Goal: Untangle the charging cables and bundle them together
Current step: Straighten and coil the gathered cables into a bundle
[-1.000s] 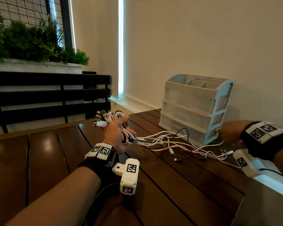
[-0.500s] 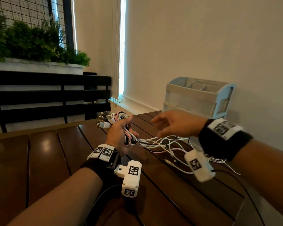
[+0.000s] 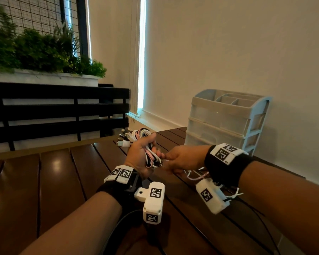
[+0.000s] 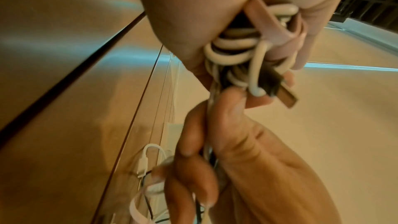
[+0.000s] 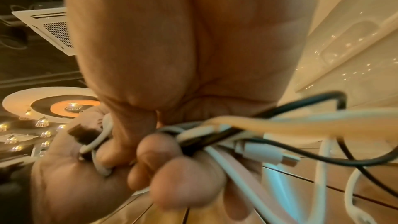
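My left hand grips a coiled bundle of white, pink and black charging cables, raised above the wooden table; several plugs stick out at its far end. Right beside it my right hand has its fingers curled round the loose cable tails that leave the bundle. The rest of these tails trail under my right wrist. The left wrist view shows the coils, a black USB plug and my right hand's fingers. A white connector hangs near my right palm.
A pale plastic drawer organiser stands against the wall at the table's far right. A black slatted rail with a planter above it runs behind the table's far left edge. Cable ends lie on the table below my hands.
My right hand has swung left from beside the organiser to my left hand and closed round the loose cable tails. My left hand has kept its hold on the bundle.
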A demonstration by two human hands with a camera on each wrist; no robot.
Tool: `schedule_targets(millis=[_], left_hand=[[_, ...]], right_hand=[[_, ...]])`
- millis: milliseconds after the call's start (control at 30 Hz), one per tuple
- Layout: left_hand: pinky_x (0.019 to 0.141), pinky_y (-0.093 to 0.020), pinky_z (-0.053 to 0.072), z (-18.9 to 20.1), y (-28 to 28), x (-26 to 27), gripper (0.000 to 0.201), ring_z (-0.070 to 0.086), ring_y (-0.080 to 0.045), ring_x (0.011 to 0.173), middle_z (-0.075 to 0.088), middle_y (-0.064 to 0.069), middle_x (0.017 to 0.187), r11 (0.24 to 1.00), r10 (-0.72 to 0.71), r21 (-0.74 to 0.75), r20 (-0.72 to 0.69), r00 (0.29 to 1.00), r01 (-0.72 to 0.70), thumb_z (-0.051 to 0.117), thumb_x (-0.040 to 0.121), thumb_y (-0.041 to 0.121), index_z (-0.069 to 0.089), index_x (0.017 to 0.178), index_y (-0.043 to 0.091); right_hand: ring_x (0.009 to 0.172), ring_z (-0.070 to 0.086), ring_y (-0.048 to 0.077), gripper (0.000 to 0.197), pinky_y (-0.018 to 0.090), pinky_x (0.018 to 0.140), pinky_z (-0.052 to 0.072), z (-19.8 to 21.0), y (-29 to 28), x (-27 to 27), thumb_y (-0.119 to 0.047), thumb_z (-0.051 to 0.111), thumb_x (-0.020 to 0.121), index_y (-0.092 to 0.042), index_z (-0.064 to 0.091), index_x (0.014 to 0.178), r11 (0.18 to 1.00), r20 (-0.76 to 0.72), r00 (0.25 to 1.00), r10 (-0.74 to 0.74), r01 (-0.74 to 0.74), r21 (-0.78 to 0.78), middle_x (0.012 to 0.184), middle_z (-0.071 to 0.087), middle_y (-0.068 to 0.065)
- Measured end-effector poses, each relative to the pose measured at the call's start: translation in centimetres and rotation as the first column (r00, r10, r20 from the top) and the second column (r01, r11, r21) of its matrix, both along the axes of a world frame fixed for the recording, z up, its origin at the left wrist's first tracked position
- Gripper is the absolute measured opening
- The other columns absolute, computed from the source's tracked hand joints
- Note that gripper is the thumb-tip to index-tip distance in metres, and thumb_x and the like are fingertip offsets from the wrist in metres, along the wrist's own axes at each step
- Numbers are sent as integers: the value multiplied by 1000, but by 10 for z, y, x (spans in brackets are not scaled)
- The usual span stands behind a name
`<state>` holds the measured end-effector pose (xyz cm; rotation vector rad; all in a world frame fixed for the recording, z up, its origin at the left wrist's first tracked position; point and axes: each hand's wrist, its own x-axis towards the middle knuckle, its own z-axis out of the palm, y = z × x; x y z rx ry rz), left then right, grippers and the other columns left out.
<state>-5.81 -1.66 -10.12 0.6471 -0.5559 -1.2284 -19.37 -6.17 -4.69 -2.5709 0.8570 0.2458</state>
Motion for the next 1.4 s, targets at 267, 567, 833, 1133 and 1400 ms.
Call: schedule_targets(millis=[267, 567, 833, 1133, 1400], left_hand=[[47, -26, 44, -5, -1, 0, 27, 41, -16, 38, 39, -3, 45, 995, -27, 99, 165, 986, 10, 65, 80, 16, 49, 60, 10], [47, -26, 46, -5, -2, -7, 29, 44, -16, 38, 42, -4, 45, 975, -136, 205, 229, 964, 89, 63, 85, 17, 50, 60, 8], [86, -52, 49, -7, 7, -18, 23, 62, -34, 75, 64, -19, 80, 962, -268, 131, 314, 911, 238, 58, 83, 23, 67, 81, 2], [60, -32, 53, -5, 11, -24, 44, 66, -28, 73, 65, -16, 79, 954, -300, 94, 332, 895, 285, 51, 92, 44, 71, 85, 6], [51, -28, 51, -4, 12, -26, 38, 61, -22, 56, 62, -17, 73, 948, -316, 66, 308, 897, 311, 62, 79, 39, 64, 88, 2]], right_hand=[[89, 55, 18, 34, 31, 79, 44, -1, -4, -10, -39, 44, 99, -11, 59, 109, 941, -258, 962, 90, -166, -294, 100, 61, 7], [86, 59, 18, 24, 32, 81, 47, 10, -6, -27, -36, 47, 98, -16, 58, 106, 815, -326, 935, 138, -294, -499, 94, 64, 4], [89, 64, 20, 13, 39, 84, 54, 24, 0, -19, -22, 51, 95, -17, 59, 104, 819, -307, 934, 185, -319, -476, 99, 66, 5], [89, 64, 15, 14, 35, 87, 53, 28, 1, -20, -15, 52, 95, -12, 62, 105, 818, -259, 946, 195, -303, -489, 99, 69, 2], [84, 64, 21, 23, 35, 83, 53, 28, 2, -18, -18, 48, 95, -6, 66, 100, 798, -169, 973, 154, -224, -560, 94, 69, 8]])
